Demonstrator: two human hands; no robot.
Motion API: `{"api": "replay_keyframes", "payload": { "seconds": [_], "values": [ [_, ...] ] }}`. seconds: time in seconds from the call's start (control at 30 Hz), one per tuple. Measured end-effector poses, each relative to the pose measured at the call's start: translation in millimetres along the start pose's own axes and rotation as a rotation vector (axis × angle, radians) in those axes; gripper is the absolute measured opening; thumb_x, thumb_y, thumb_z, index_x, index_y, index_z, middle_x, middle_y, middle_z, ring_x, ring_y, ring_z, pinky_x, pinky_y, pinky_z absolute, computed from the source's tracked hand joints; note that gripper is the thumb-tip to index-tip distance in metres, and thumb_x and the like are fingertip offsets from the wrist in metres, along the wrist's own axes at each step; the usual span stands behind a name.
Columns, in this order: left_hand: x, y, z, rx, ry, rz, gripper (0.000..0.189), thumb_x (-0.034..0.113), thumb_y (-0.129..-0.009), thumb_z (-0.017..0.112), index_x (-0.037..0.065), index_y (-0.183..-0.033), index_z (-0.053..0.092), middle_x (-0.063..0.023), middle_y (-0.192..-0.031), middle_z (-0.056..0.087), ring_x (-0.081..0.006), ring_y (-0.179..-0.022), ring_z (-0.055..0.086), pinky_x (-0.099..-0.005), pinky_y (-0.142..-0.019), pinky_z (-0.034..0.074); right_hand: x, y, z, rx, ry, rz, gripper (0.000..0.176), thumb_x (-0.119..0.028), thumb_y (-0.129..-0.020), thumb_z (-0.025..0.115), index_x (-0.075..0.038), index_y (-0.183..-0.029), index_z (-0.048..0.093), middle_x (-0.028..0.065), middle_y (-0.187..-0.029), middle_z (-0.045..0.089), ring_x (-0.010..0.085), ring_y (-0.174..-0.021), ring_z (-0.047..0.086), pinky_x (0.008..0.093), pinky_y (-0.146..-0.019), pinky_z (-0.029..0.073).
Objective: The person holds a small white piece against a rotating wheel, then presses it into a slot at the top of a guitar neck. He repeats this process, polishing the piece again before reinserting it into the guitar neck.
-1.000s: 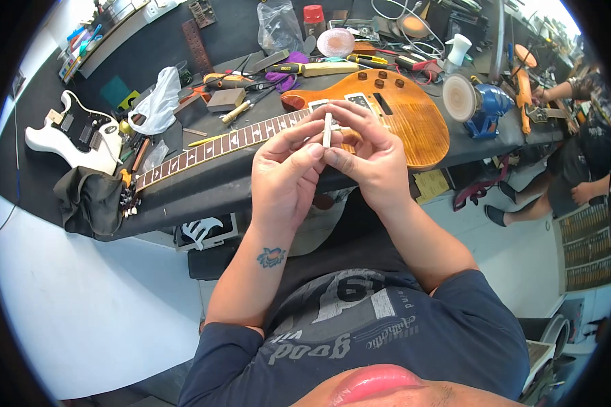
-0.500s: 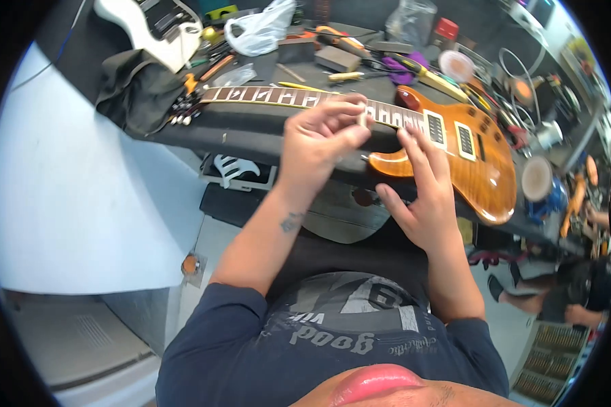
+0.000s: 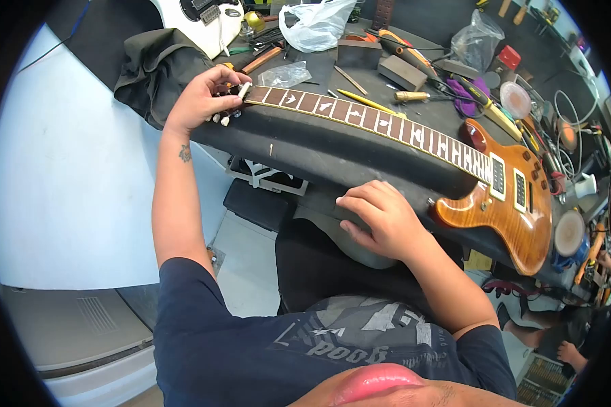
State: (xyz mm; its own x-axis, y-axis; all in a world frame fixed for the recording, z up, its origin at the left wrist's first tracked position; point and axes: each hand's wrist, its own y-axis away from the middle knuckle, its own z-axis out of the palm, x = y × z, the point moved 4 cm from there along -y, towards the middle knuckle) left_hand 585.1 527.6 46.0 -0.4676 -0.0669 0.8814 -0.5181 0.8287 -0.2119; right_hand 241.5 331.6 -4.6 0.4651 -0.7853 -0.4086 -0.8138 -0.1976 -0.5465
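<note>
An amber electric guitar (image 3: 523, 234) without visible strings lies on the dark bench, its inlaid fretboard (image 3: 366, 119) running toward the left. At the headstock end, my left hand (image 3: 207, 102) pinches a small white guitar nut (image 3: 245, 89) where the fretboard stops. My fingers hide part of the headstock; white tuner buttons (image 3: 223, 120) show below them. In front of the bench edge, my right hand (image 3: 380, 220) is raised with loosely bent fingers apart, holding nothing. It is nearest the guitar's lower horn, without touching it.
Behind the neck lie a yellow pencil (image 3: 368, 102), a grey block (image 3: 402, 71), a wooden-handled tool (image 3: 412, 96) and a plastic bag (image 3: 317, 26). A white guitar body (image 3: 214, 30) and dark cloth (image 3: 157, 71) are at the left. Another person's legs (image 3: 533, 329) show at right.
My left hand has moved left from over the fretboard to the headstock end with the nut. My right hand has drawn back from the guitar body toward me. The view has shifted.
</note>
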Motion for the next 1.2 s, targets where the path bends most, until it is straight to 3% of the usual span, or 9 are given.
{"api": "replay_keyframes", "payload": {
  "seconds": [0.07,0.2,0.33,0.6,0.73,0.87,1.0,1.2],
  "values": [
    [-10,-4,-1,-0.017,-0.052,0.046,0.026,0.002,-0.085,0.08,0.006,-0.102,0.06,-0.0119,-0.129,0.07,-0.0129,-0.105,0.064,-0.0283,-0.088,0.055,12,-10,11,0.041,0.036,0.042,0.037,-0.014,-0.077,0.082,-0.003,-0.11,0.069,0.0108,-0.104,0.069,0.0299,-0.089,0.066,0.0405,-0.078,0.054],
    [-24,-8,-3,-0.04,-0.013,-0.036,0.027,0.0,-0.082,0.079,0.004,-0.103,0.062,-0.0111,-0.128,0.07,-0.0128,-0.108,0.063,-0.0274,-0.089,0.054,15,-15,15,0.061,0.035,0.1,0.04,-0.015,-0.072,0.082,-0.002,-0.107,0.069,0.0113,-0.098,0.068,0.0299,-0.08,0.065,0.04,-0.073,0.054],
    [-31,-13,-1,-0.048,-0.065,0.14,0.029,-0.002,-0.079,0.079,0.004,-0.105,0.068,-0.0114,-0.128,0.07,-0.0143,-0.108,0.064,-0.0284,-0.091,0.054,16,-21,16,0.038,0.026,0.156,0.041,-0.015,-0.068,0.081,-0.002,-0.104,0.07,0.011,-0.095,0.068,0.029,-0.078,0.064,0.039,-0.07,0.054],
    [-37,-19,-5,-0.054,-0.244,0.411,0.025,-0.003,-0.075,0.079,0.005,-0.097,0.073,-0.015,-0.118,0.073,-0.0223,-0.109,0.065,-0.0328,-0.091,0.052,19,-26,22,0.036,0.06,0.162,0.04,-0.021,-0.069,0.079,0.0,-0.102,0.069,0.0125,-0.09,0.068,0.0291,-0.072,0.062,0.0382,-0.065,0.052],
    [-45,-22,-7,-0.085,-0.151,0.377,0.027,-0.002,-0.073,0.08,0.006,-0.097,0.074,-0.0168,-0.119,0.073,-0.0223,-0.109,0.064,-0.035,-0.089,0.052,22,-25,25,0.048,0.057,0.154,0.04,-0.022,-0.069,0.079,0.0,-0.101,0.07,0.0125,-0.089,0.068,0.0284,-0.07,0.062,0.038,-0.063,0.051],
    [-50,-25,-9,-0.09,-0.207,0.492,0.026,-0.002,-0.074,0.079,0.006,-0.097,0.073,-0.018,-0.118,0.072,-0.0194,-0.104,0.065,-0.0304,-0.079,0.054,24,-26,26,0.052,0.054,0.145,0.039,-0.024,-0.07,0.078,0.001,-0.1,0.07,0.0126,-0.088,0.067,0.0275,-0.068,0.061,0.037,-0.061,0.05],
    [-50,-27,-11,-0.124,-0.193,0.428,0.024,-0.001,-0.074,0.079,0.006,-0.096,0.073,-0.018,-0.118,0.072,-0.0201,-0.1,0.064,-0.0312,-0.079,0.054,25,-25,28,0.065,0.057,0.137,0.039,-0.025,-0.072,0.077,0.001,-0.099,0.071,0.013,-0.086,0.067,0.0268,-0.067,0.061,0.0365,-0.06,0.05],
    [-53,-29,-11,-0.11,-0.212,0.536,0.022,-0.002,-0.075,0.078,0.004,-0.096,0.072,-0.019,-0.118,0.071,-0.0161,-0.094,0.064,-0.0277,-0.073,0.055,25,-27,30,0.064,0.065,0.123,0.038,-0.027,-0.073,0.076,0.002,-0.097,0.071,0.0135,-0.084,0.066,0.0265,-0.065,0.06,0.0362,-0.058,0.048]
  ]
}}
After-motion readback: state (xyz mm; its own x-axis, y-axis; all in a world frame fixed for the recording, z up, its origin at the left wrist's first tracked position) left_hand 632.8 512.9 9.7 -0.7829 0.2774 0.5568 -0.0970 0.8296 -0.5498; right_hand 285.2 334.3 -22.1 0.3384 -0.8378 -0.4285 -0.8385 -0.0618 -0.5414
